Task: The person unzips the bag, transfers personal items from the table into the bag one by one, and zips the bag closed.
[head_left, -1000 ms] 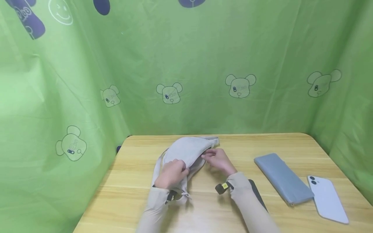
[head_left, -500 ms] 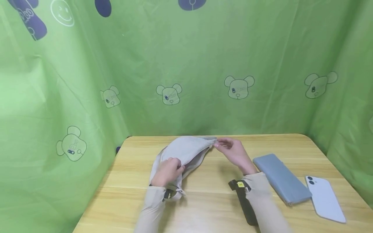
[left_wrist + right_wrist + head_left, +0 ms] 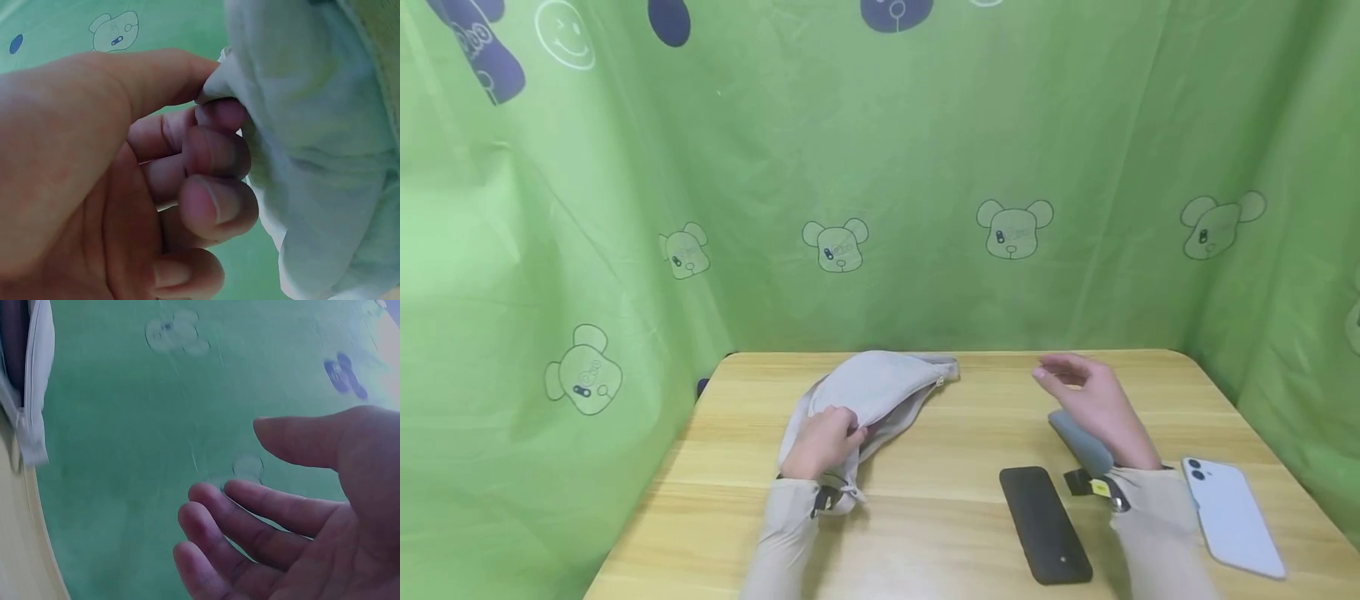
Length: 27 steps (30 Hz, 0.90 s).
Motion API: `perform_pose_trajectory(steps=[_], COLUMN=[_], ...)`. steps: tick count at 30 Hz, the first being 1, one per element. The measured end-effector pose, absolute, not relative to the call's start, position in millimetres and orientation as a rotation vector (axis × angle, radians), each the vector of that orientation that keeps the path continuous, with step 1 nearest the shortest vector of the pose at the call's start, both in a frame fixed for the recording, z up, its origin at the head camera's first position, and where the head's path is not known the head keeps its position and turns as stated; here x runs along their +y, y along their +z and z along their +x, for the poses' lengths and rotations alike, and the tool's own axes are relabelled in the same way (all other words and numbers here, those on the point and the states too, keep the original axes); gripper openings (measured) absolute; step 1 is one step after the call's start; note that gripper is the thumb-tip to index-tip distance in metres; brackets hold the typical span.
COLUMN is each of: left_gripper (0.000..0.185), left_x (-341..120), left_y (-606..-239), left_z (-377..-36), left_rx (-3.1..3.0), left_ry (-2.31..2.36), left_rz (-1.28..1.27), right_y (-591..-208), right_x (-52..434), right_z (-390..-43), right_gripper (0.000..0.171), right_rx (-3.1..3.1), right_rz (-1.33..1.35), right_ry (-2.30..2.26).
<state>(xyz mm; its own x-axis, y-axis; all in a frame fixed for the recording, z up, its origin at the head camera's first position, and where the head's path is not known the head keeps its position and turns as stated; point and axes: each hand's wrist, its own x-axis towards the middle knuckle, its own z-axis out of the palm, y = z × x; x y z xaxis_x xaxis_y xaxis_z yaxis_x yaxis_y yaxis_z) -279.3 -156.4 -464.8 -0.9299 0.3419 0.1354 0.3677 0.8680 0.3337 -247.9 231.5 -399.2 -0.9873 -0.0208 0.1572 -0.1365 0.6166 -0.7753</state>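
A pale grey waist bag (image 3: 876, 387) lies toward the back left of the table, its zipped mouth gaping along the front. My left hand (image 3: 823, 442) pinches the cloth at the bag's near edge between thumb and forefinger, as the left wrist view shows with the fabric (image 3: 312, 137) drawn up. My right hand (image 3: 1097, 404) is in the air above a blue-grey wallet-like pouch (image 3: 1078, 442) and partly hides it. Its fingers (image 3: 250, 534) are loosely bent, the thumb apart, with nothing between them. In the right wrist view the bag's zip end (image 3: 34, 434) shows at the left edge.
A black phone-shaped slab (image 3: 1047, 525) lies on the wooden table (image 3: 925, 517) left of the right forearm. To the right lies a white phone (image 3: 1234, 517), camera side up. Green printed curtains (image 3: 917, 283) stand around the table's back and sides.
My right hand has left the bag's zip end and moved right, over the pouch. The black slab is now uncovered. My left hand still pinches the bag, shifted slightly left.
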Motion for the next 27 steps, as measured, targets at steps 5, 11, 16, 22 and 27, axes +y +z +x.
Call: perform_pose_trajectory(steps=[5, 11, 16, 22, 27], left_gripper=[0.036, 0.039, 0.039, 0.040, 0.041], left_x=[-159.5, -162.0, -163.3, -163.7, -163.4], left_y=[-465.5, -465.8, -466.7, -467.3, -466.0], left_z=[-279.6, -278.5, -280.2, -282.8, -282.1], left_rx=[-2.963, -2.953, -2.945, -2.938, -2.946], left_ry=[-0.580, -0.613, -0.602, -0.590, -0.600], left_rz=[-0.546, -0.549, -0.552, -0.555, -0.548], right_y=[-402.9, -412.7, -427.2, -442.3, -456.3], right_x=[257.6, 291.5, 317.2, 337.6, 348.8], right_z=[-247.3, -249.6, -251.1, -256.2, -262.0], right_gripper=[0.061, 0.065, 0.076, 0.084, 0.085], right_rx=[-2.738, -2.777, -2.856, -2.995, -3.075], right_rz=[0.108, 0.047, -0.034, -0.103, -0.141], right_ry=[1.226, 1.095, 1.049, 1.012, 0.960])
